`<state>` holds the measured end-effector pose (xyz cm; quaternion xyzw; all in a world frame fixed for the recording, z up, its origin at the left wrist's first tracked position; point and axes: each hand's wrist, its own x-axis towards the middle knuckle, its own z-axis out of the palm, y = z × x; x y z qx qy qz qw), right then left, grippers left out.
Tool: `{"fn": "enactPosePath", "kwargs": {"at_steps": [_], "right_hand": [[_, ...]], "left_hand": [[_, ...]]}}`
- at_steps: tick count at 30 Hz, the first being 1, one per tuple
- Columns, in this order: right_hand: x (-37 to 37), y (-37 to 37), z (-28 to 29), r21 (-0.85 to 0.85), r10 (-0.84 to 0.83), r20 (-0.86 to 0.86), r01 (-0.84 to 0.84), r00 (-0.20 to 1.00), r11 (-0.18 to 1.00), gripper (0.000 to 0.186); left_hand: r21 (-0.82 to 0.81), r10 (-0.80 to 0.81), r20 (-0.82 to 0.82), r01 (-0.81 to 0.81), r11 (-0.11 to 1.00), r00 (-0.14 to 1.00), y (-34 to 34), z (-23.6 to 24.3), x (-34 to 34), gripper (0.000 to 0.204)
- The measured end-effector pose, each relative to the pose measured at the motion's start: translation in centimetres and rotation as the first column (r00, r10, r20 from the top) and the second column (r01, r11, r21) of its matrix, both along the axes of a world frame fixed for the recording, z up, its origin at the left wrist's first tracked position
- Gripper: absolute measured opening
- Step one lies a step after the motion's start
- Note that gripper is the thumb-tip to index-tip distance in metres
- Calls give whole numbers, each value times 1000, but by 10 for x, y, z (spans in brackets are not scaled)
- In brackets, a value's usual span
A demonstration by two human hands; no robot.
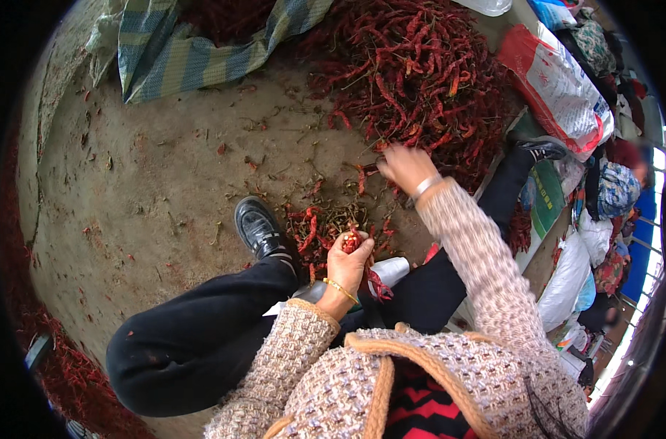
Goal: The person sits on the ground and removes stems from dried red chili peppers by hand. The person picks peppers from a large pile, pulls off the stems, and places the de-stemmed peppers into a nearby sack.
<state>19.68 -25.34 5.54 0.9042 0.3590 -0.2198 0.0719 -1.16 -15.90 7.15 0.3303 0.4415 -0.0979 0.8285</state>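
A large heap of dried red chilies (435, 73) lies on the ground in front of me, at the upper middle. My right hand (407, 168), with a pale bracelet at the wrist, is over the heap's near edge; its fingers are smeared by motion, so what it holds does not show. Close to my lap, my left hand (349, 260) is closed round a dried chili (352, 240), whose red and pale end sticks out beside the thumb. Beyond the left hand is a smaller scatter of chilies and stems (309, 228).
A blue and cream striped woven sack (194, 66) with chilies inside stands at the upper left. To the right lie a red and white sack (559, 88) and white bags (567, 282). My left shoe (258, 225) rests beside the scatter. More chilies (77, 373) spread at lower left.
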Motion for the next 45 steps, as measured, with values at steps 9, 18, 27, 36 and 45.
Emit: {"fn": "enactPosePath", "kwargs": {"at_steps": [9,18,27,36,45], "right_hand": [[8,92,-96,123,-155,52,148,987,981,39],[-72,-1,-42,608,-200,32,140,979,781,28],[-67,54,-83,160,-294,-59,300,954,940,18],[-105,15,-20,543,-192,-691,676,697,497,17],[-117,-18,24,487,-57,-764,633,642,601,18]], "left_hand": [[-5,-9,-35,9,1000,999,-2,-8,6,9],[31,-38,-54,40,999,998,5,1,1,15],[65,-79,-92,85,994,993,2,-5,0,12],[112,310,-17,-306,945,951,11,-6,4,23],[14,209,-12,-209,978,978,13,1,1,9]]}}
